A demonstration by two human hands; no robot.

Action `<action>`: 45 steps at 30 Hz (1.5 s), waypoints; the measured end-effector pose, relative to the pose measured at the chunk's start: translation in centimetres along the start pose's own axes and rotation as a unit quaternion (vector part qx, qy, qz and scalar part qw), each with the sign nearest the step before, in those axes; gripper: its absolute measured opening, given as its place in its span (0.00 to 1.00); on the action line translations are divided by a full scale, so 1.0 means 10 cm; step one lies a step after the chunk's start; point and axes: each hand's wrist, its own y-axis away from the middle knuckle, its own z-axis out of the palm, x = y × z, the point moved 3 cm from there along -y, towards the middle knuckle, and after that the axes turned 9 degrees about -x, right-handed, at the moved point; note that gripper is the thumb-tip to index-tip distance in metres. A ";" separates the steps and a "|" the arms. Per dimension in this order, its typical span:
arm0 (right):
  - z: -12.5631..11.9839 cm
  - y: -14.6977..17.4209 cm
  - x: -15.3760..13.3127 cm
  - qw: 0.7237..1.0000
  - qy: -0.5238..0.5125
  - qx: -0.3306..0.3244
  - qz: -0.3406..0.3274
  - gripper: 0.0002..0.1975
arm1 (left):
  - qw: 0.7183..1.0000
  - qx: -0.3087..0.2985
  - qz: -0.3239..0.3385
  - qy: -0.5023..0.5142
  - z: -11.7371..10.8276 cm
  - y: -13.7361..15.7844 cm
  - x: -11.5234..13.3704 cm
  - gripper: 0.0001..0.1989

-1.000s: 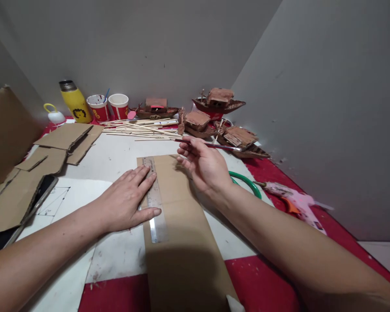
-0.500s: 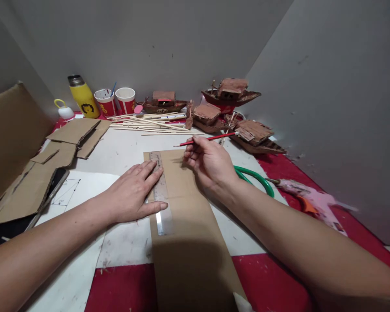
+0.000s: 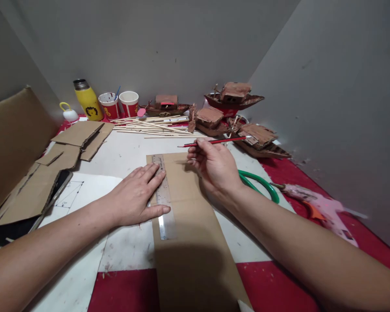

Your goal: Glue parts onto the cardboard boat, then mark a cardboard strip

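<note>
My left hand (image 3: 136, 197) lies flat with its fingers stretched over a clear plastic ruler (image 3: 166, 225), pressing it against a long strip of brown cardboard (image 3: 191, 212). The ruler runs lengthwise near the strip's left edge. Over the far right part of the cardboard, my right hand (image 3: 216, 167) pinches a red and black pencil (image 3: 224, 140) between thumb and fingers. The pencil is held nearly level, its tip pointing left and clear of the cardboard. Beside my right wrist lie the green handles of a tool (image 3: 260, 180), partly hidden by the arm.
Several model boats (image 3: 237, 93) stand at the back right, with thin wooden sticks (image 3: 156, 125) left of them. Paper cups (image 3: 129, 104) and a yellow bottle (image 3: 88, 102) line the back. Cardboard pieces (image 3: 35, 186) lie left; a pink glue gun (image 3: 321, 208) lies right.
The whole view has shifted slightly, so everything appears a little lower and to the right. Both hands keep the same pose on the ruler and the pencil.
</note>
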 end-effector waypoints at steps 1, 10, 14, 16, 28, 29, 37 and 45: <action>0.00 0.00 -0.01 1.000 0.004 -0.004 -0.007 0.08 | 1.000 0.000 0.000 0.001 0.00 0.00 0.00 0.45; 0.02 0.02 -0.02 0.998 0.047 -0.017 -0.048 0.13 | 1.000 0.003 -0.003 0.019 0.01 0.02 0.00 0.45; 0.02 0.02 0.03 0.999 0.044 -0.019 -0.024 0.13 | 1.000 0.003 -0.005 0.018 0.00 0.02 0.00 0.45; 0.02 0.01 0.06 0.999 0.033 -0.020 -0.003 0.12 | 1.000 0.003 -0.005 0.016 0.01 0.02 0.00 0.45; 0.01 0.01 0.08 0.999 0.021 -0.021 0.025 0.08 | 1.000 -0.002 0.000 0.010 0.00 0.02 0.00 0.45; 0.01 0.02 0.08 0.999 0.020 -0.021 0.026 0.07 | 1.000 -0.004 0.000 0.007 0.00 0.02 0.00 0.45; 0.01 0.01 0.14 0.998 0.006 -0.026 0.063 0.04 | 1.000 0.024 0.006 0.010 -0.01 0.01 -0.03 0.40; 0.02 0.02 0.14 0.998 -0.001 -0.014 0.063 0.03 | 0.997 0.068 -0.004 0.024 -0.13 0.06 0.03 0.35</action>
